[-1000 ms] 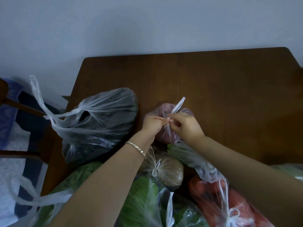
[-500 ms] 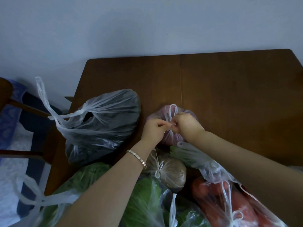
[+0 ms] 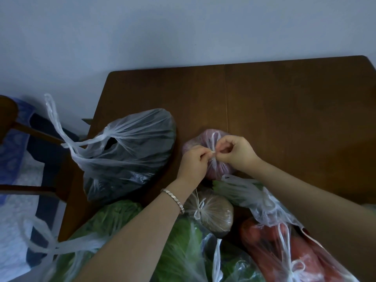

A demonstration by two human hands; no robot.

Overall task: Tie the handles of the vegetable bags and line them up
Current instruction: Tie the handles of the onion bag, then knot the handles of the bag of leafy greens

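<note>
Left hand (image 3: 193, 163): fingers curled, thumb and forefinger pinching the bag handles (image 3: 212, 144); forearm enters from 7 o'clock. Right hand (image 3: 237, 153): knuckles up, fingertips pinching the same handles, at 3 o'clock of the left hand; forearm enters from 4 o'clock. Fingertips nearly meet.

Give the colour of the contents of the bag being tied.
Pinkish-purple, seen through the clear bag; the head view shows it.

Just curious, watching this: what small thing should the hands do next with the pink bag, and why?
Probably pull the handles apart to tighten the knot. The left hand and right hand both pinch them right at the knot on top of the pink bag, and a loop of handle stands loose above it.
</note>
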